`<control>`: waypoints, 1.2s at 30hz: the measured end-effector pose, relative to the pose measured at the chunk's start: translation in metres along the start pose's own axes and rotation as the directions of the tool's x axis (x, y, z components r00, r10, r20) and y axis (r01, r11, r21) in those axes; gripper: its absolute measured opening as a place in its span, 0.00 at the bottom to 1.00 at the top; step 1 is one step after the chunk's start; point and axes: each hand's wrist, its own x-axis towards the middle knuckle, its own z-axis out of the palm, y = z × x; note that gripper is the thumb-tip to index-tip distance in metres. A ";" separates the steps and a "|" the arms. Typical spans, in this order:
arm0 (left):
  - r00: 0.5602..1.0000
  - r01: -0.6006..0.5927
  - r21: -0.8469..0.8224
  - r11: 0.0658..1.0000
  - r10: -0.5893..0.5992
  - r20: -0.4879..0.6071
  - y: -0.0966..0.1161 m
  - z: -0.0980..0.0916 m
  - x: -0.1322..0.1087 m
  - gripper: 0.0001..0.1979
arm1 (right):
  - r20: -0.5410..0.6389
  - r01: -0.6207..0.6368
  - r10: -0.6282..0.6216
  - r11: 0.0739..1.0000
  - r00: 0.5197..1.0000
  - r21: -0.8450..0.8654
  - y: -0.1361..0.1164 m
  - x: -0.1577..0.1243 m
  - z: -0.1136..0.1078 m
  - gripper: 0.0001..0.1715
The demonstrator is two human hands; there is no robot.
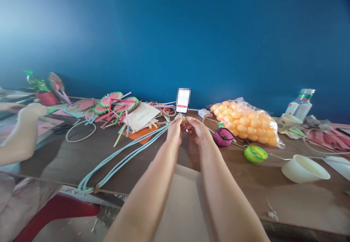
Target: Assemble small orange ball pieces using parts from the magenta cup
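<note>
Both my hands meet at the middle of the table with bent fingers. My left hand [175, 130] is closed around the far end of a bundle of pale blue cords [120, 149]. A brown tie [96, 188] binds the bundle's near end, by the table edge. At my fingertips shows a small brownish-gold piece [184, 119], too small to name. My right hand [197, 129] is pinched beside it; what its fingers hold is hidden. Just behind my hands a phone [182, 108] stands upright with a lit screen.
Pink-green paper fans [111, 101] and a paper sheet [140, 116] lie left. On the right are a bag of orange balls [246, 123], a purple cup [223, 137], green tape [255, 153], a white bowl [304, 169] and a bottle [300, 105]. Another person's arm [22, 132] reaches in at left.
</note>
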 end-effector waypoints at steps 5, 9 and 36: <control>1.000 -0.007 0.017 1.000 0.007 -0.016 0.002 0.001 -0.003 0.08 | 0.031 -0.019 0.018 1.000 0.999 0.011 0.000 0.001 -0.002 0.11; 1.000 -0.008 0.023 1.000 0.008 -0.010 0.003 0.002 -0.004 0.09 | 0.056 -0.026 0.025 1.000 0.998 0.017 0.000 0.002 -0.002 0.11; 0.994 -0.105 0.036 0.994 0.105 0.013 0.001 0.002 -0.005 0.09 | 0.017 0.000 -0.001 0.999 1.000 0.048 0.004 0.003 -0.002 0.09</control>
